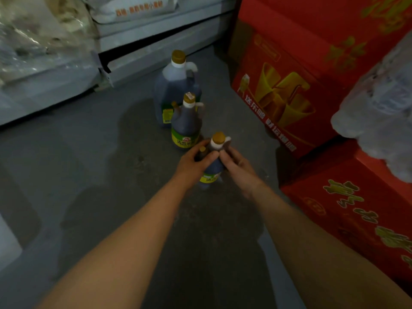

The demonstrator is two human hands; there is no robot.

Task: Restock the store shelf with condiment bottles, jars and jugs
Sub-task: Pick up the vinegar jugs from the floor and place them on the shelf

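Three dark jugs with gold caps and yellow-green labels stand in a row on the grey floor. The nearest jug [214,166] stands upright between both my hands. My left hand [194,164] grips its left shoulder, thumb across the front. My right hand [238,166] wraps its right side by the handle. A small bottle neck with a gold cap [202,150] shows under my left fingers. Behind it stands a middle jug [186,123], and behind that a large jug [176,90].
Stacked red cartons [296,81] with gold print line the right side, one [356,210] close to my right forearm. A plastic-wrapped pack of bottles [379,112] sits on them. A grey low shelf [156,34] with white sacks [133,7] runs along the back left.
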